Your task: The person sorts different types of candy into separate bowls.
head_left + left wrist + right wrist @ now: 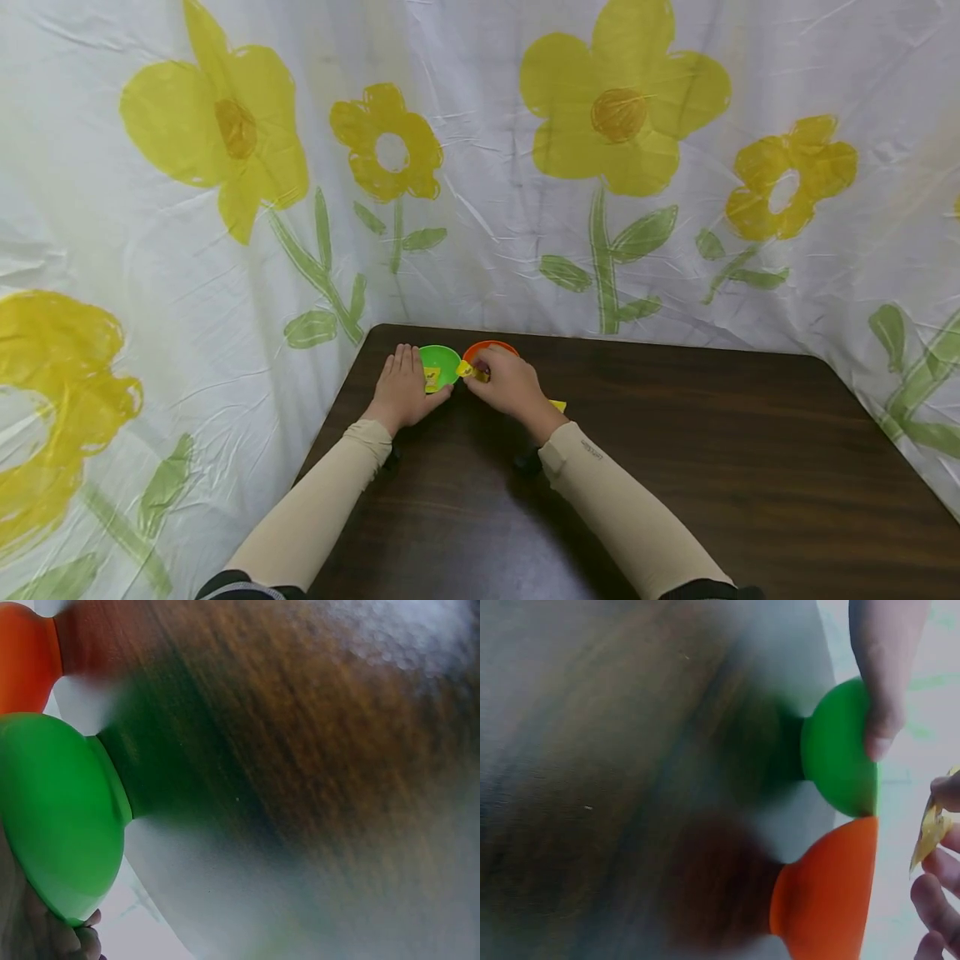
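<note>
My left hand [400, 390] lies along the left side of a green bowl [450, 360], fingers straight and side by side. Its thumb [883, 731] touches the near wall of the bowl just below the rim. Inside the bowl is a small yellow packet [432, 379]. Between thumb and fingertips, my right hand [504, 379] pinches a shiny yellow packet [465, 368] above the place where the two rims meet. An orange bowl [829, 892] stands right beside the green one, partly hidden by the right hand in the head view.
Another yellow piece [558, 406] lies on the dark wooden table [705, 467], mostly hidden behind the right wrist. A white curtain [480, 250] with printed yellow flowers hangs behind the table and along its left side.
</note>
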`<state>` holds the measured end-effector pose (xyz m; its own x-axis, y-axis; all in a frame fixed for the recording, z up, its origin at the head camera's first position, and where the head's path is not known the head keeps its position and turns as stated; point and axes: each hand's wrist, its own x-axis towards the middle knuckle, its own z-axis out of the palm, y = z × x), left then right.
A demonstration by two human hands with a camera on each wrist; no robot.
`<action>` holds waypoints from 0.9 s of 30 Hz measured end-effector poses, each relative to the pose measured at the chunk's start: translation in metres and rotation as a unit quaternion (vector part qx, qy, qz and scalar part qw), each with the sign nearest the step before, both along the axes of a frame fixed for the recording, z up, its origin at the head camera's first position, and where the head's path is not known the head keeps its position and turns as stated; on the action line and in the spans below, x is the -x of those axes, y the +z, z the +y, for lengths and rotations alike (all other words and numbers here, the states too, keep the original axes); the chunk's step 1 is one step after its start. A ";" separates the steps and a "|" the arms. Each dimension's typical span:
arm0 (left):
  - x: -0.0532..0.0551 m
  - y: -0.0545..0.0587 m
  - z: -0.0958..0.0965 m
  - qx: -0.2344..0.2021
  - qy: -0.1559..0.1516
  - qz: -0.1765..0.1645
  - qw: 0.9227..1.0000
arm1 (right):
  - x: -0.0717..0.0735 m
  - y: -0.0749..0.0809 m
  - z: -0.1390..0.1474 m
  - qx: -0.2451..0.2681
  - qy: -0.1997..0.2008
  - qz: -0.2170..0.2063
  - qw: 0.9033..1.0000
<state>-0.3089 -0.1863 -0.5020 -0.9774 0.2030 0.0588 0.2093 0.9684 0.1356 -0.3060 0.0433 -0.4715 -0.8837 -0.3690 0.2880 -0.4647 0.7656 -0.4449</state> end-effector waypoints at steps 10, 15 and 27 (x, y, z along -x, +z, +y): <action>0.002 -0.003 -0.001 0.001 -0.005 -0.001 1.000 | 0.018 -0.002 -0.012 -0.029 -0.006 -0.008 1.000; 0.004 -0.005 -0.002 0.001 -0.006 0.001 1.000 | 0.025 -0.002 -0.018 -0.046 0.002 -0.001 0.999; 0.004 -0.005 -0.004 0.005 -0.017 0.012 1.000 | 0.037 -0.011 -0.033 -0.054 0.000 -0.017 0.998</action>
<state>-0.3131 -0.1899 -0.5072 -0.9680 0.2376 0.0806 0.2461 0.9618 0.1197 -0.3430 0.0102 -0.4830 -0.8919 -0.3968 0.2170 -0.4514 0.8098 -0.3747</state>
